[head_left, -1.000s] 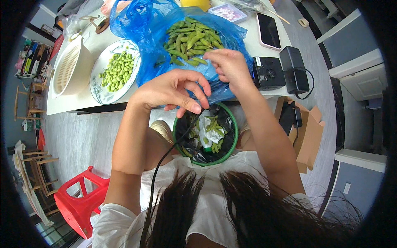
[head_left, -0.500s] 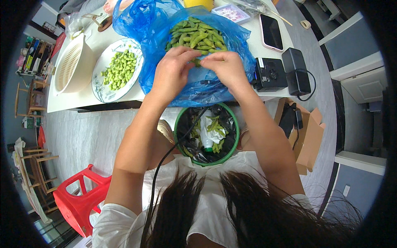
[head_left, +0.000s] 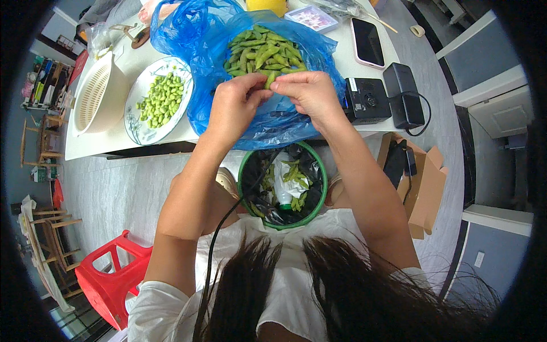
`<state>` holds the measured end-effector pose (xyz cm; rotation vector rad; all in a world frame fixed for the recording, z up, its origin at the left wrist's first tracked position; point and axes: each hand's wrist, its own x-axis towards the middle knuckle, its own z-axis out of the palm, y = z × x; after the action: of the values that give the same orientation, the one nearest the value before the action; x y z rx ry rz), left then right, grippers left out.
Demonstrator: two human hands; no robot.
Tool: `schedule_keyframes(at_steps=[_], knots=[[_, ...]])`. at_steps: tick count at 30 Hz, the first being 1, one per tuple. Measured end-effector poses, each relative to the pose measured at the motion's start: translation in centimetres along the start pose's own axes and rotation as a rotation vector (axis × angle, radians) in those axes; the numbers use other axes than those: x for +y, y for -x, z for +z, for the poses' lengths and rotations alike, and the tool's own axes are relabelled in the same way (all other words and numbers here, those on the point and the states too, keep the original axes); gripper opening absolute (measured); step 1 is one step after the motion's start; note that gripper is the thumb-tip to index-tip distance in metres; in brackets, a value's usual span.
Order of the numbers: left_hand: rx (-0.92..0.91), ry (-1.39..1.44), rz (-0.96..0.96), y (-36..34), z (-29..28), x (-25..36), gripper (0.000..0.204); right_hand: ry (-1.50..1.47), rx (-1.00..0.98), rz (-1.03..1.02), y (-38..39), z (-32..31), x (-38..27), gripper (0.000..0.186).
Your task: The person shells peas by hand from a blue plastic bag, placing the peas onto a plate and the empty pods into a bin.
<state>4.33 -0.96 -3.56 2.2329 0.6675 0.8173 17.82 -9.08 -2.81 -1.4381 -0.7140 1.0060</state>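
My left hand (head_left: pixel 238 97) and my right hand (head_left: pixel 305 94) meet over an open blue plastic bag (head_left: pixel 256 125), pinching a green bean pod (head_left: pixel 270 80) between their fingertips. A pile of pods (head_left: pixel 259 48) lies in the bag just beyond them. Left of the bag, shelled green beans (head_left: pixel 160 100) rest on a white patterned plate (head_left: pixel 141 134), beside a cream strainer basket (head_left: pixel 93 97). Below the table edge, a green-rimmed bin (head_left: pixel 318 205) with black lining stands between my legs, holding pods and white litter.
The table (head_left: pixel 85 148) also holds a phone (head_left: pixel 367 43), a black box device (head_left: pixel 367 101), a black adapter with cable (head_left: pixel 403 97) and a flat plastic case (head_left: pixel 311 18). A cardboard box (head_left: pixel 427 194) is at floor right, a red stool (head_left: pixel 114 273) at lower left.
My left hand has moved up from above the bin to the bag, meeting my right hand, which has shifted slightly down and left. Both now grip a pod.
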Motion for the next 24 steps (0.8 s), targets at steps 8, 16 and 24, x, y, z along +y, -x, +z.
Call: schedule_keyframes(at_steps=[8,16,24], knots=[[0.043,0.149,-0.12,0.2,0.7,0.3,0.016,0.138,0.065,-0.209,-0.6,0.3,0.9,0.015],[0.098,0.045,-0.035,0.3,0.9,0.8,0.012,-0.179,0.097,-0.065,0.0,1.1,0.4,0.009],[0.043,0.56,-0.218,0.0,0.5,1.0,0.009,-0.499,-0.026,0.152,0.3,0.6,-0.6,0.015]])
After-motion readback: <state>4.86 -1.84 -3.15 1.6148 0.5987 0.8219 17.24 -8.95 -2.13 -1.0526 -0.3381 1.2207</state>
